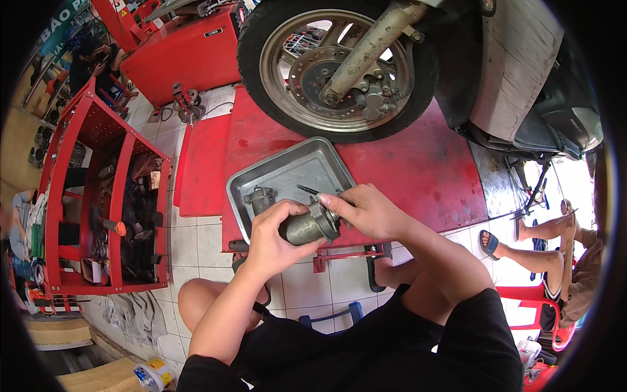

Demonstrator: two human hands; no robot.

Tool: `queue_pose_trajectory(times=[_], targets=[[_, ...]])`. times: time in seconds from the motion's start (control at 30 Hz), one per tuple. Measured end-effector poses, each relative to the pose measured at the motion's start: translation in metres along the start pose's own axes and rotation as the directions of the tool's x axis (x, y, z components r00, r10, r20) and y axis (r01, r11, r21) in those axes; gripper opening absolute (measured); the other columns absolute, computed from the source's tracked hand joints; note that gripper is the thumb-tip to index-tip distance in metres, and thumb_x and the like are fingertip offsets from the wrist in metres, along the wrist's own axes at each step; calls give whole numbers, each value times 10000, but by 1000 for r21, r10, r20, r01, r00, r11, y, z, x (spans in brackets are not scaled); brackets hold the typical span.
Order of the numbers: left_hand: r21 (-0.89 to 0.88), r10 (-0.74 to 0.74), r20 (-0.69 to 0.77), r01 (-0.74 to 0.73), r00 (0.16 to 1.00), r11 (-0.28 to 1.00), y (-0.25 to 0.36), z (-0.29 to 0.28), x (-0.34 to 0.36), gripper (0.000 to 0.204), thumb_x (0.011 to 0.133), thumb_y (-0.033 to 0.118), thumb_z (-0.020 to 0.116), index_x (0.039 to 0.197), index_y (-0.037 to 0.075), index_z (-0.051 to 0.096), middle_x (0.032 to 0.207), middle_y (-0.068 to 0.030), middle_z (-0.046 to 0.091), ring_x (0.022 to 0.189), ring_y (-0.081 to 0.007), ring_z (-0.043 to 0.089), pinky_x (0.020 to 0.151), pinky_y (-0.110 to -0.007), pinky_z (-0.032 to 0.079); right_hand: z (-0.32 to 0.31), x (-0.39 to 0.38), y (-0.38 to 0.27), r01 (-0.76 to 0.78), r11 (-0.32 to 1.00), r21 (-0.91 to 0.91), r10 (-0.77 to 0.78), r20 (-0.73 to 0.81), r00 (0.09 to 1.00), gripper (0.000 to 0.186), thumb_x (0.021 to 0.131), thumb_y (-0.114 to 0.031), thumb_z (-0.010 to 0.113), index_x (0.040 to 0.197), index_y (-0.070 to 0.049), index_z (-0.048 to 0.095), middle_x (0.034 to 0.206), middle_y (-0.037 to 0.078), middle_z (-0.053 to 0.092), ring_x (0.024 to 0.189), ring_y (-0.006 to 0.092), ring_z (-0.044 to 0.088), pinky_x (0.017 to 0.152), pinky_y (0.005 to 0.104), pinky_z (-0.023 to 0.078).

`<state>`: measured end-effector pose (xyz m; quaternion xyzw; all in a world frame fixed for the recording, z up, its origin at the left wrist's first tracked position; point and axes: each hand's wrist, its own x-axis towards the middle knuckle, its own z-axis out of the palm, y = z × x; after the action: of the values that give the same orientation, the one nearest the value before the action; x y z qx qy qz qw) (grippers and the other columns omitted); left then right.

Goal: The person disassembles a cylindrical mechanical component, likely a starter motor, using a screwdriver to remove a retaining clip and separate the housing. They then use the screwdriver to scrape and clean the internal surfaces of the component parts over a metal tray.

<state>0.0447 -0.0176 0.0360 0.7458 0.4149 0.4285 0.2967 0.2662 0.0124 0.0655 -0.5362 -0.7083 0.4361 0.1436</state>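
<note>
My left hand (274, 238) grips a dark grey cylindrical metal part (302, 227) with a flanged top end. My right hand (361, 210) is closed at that top end, holding a thin dark rod-like tool (307, 189) that points up to the left; where its other end sits is hidden. Both hands are over the near edge of a shallow metal tray (304, 157). A smaller grey metal part (259, 198) lies in the tray behind my left hand. The tray rests on a red platform (411, 176).
A scooter's front wheel (258, 72) stands just beyond the tray. A red tool cart (124, 261) is at left, a red machine (176, 59) behind it. A seated person (542, 255) is at right; another person (91, 65) is at upper left. A blue stool (330, 317) is below me.
</note>
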Motion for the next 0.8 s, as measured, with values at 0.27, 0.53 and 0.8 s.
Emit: queue_pose_trajectory(times=[0.27,0.53,0.8], targets=[[-41,-41,13,41,999,998,-4,2,-2,490,594,134,922,950,8,609,935,-132,699,855,-274,709,782,-354,558,-4,-3,-5,104,994,-40,-104,-13,994,714,1001,-578,485,754,67,667,632,257,588,642,413,613,645,473,478],[-112,-116,61,122,991,986,0,-1,-1,490,602,140,930,958,8,620,945,-135,724,862,-248,727,783,-335,563,-18,-2,0,449,881,150,-452,-15,892,474,828,-259,813,1194,8,673,945,163,661,849,293,638,746,381,506],[-145,-132,94,145,987,979,-1,0,-3,483,611,118,927,965,8,617,944,-124,715,868,-209,714,787,-328,560,-14,8,15,518,826,221,-530,-10,848,573,766,-214,866,1264,-9,670,981,54,650,834,115,557,640,263,418]])
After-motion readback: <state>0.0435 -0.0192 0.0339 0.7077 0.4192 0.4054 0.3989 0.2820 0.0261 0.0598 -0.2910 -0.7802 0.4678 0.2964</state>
